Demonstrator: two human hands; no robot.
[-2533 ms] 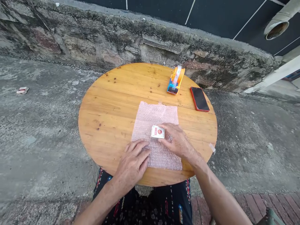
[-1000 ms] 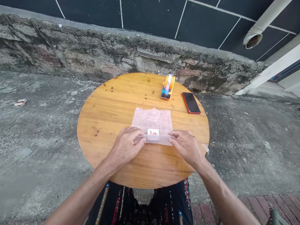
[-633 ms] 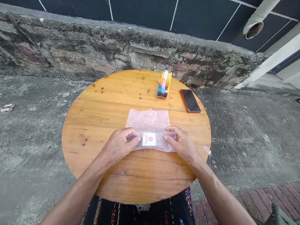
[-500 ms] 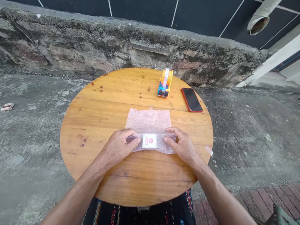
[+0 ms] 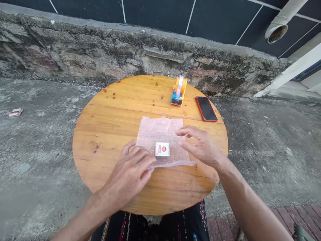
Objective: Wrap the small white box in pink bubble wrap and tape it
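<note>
A small white box with red print and a round red picture lies face up on a sheet of pinkish bubble wrap. The sheet is spread on the table, its near edge slightly raised. My left hand is at the near left corner of the wrap, fingers extended over it and thumb apart below the edge. Whether the fingertips press on the sheet is hard to make out. My right hand hovers at the right side of the wrap, fingers curved and apart from the thumb, with nothing between them.
The round wooden table carries a yellow and blue tape dispenser at the back and a red-cased phone at the right. A stone wall base runs behind it. A crumpled packet lies on the ground.
The near flap of bubble wrap that lay over the box is now folded back, leaving the box uncovered. Both hands have let go of the flap; the left moved nearer, the right lifted away slightly.
</note>
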